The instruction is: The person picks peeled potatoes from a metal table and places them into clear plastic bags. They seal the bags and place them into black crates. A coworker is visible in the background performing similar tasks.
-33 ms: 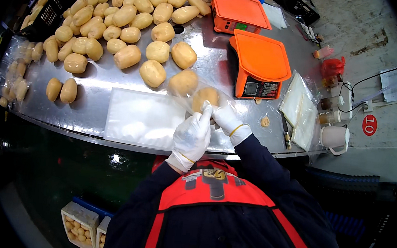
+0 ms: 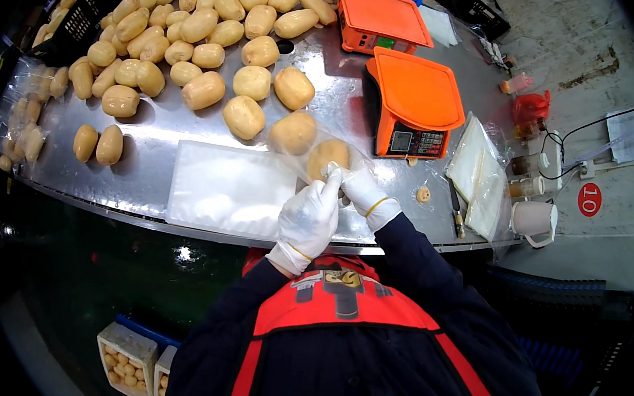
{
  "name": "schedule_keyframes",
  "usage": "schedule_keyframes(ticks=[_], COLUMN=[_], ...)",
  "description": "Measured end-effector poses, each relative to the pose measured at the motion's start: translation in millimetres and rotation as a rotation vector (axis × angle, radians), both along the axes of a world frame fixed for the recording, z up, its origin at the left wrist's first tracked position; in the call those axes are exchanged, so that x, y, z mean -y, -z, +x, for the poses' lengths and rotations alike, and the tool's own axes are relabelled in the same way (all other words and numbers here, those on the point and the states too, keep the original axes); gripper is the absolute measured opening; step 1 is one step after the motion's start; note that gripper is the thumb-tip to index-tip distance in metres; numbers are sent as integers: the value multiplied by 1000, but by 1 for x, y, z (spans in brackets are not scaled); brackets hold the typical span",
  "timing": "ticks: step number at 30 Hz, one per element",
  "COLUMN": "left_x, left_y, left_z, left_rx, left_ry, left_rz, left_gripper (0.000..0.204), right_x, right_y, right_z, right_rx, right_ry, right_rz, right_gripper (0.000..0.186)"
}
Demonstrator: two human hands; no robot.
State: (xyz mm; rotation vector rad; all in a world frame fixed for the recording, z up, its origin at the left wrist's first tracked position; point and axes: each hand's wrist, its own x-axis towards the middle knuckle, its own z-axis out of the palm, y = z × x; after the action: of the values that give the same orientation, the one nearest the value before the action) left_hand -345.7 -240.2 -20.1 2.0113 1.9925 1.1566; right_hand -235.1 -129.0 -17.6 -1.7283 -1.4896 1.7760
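Both my hands wear white gloves and meet at the table's near side. My left hand (image 2: 308, 216) is closed in a pinch, pointing up at the mouth of a clear plastic bag (image 2: 305, 163). Beside it my right hand (image 2: 366, 193) is also closed on the bag, its fingertips partly hidden. One lotus root segment (image 2: 329, 156) shows through the film just beyond my fingers. Another lotus root segment (image 2: 292, 132) lies under or inside the film farther left. A flat stack of clear bags (image 2: 232, 191) lies left of my hands.
Many peeled lotus roots (image 2: 200, 25) cover the far left of the metal table (image 2: 149, 159). Two orange scales (image 2: 418, 90) stand at the right. Near them lie a lotus root slice (image 2: 424, 194), a knife (image 2: 457, 213) and packed bags (image 2: 476, 177). A black crate (image 2: 93, 13) sits far left.
My left hand has shifted very slightly to the right and up toward my right hand. A blue-gloved hand at the far edge shows a little more.
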Motion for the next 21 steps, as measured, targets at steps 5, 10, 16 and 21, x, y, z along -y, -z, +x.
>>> schedule_keyframes(ticks=[5,10,16,21], left_x=[0,1,-1,-2], left_y=[5,9,7,6], left_z=[3,-4,-11,-13], left_rx=[67,84,60,113], left_ry=[45,80,137,121], left_rz=[5,27,57,58], left_gripper=[48,46,53,45], right_x=[8,15,4,-5], right_y=[41,38,100,71], right_z=[-6,-23,-2,-15], right_rx=[-281,-402,-365,-170], right_ry=[199,349,328,-239], right_rz=[170,138,127,555], right_gripper=[60,63,51,26])
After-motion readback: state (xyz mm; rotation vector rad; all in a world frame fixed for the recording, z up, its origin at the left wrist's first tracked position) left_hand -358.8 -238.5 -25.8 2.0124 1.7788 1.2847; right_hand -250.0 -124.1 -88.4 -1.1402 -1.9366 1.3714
